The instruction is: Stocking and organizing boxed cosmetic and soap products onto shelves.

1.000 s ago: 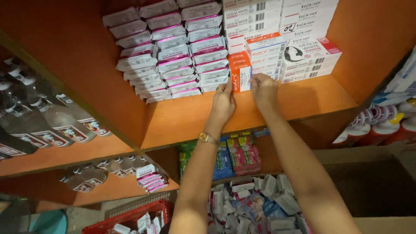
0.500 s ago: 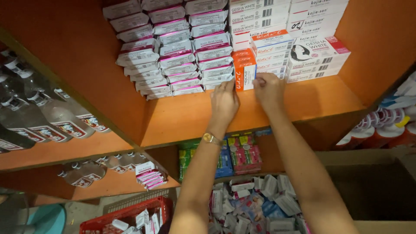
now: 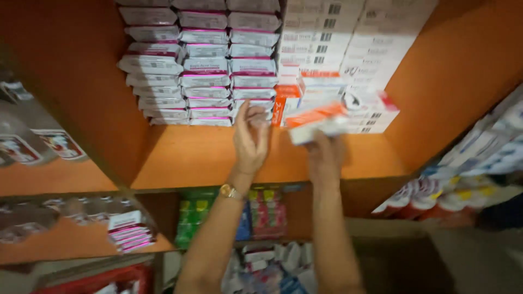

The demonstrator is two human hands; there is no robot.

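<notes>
the orange shelf unit (image 3: pixel 207 158) is filling most of the view, its boards smooth and flat-painted, meeting at hard square corners. stacked against its back wall, white-and-pink packets (image 3: pixel 199 71) are lying in three neat columns, thin and flat with glossy wrapping, their edges making tight stripes. beside them on the right, white cardboard boxes (image 3: pixel 348 38) are piled in straight-sided blocks, matte and crisp. an upright orange-and-white carton (image 3: pixel 285 106) is standing between the two piles, touching both.

lower down, small green and pink packs (image 3: pixel 229 215) are sitting on the shelf below, and a heap of pale, crinkled packets (image 3: pixel 267 261) is lying under those — too blurred to tell apart. red-capped tubes (image 3: pixel 419 198) are leaning at the right edge.

the left hand (image 3: pixel 250 139) is reaching up over the shelf board, fingers loosely spread and slightly curled, holding nothing, its tips near the bottom of the pink stack; a gold wristwatch (image 3: pixel 231 191) is circling that wrist. the right hand (image 3: pixel 326 155) is gripping a long orange-and-white box (image 3: pixel 318 120) from beneath — a slim rectangular carton, tilted and motion-blurred, held just in front of the white boxes and above the shelf board.
</notes>
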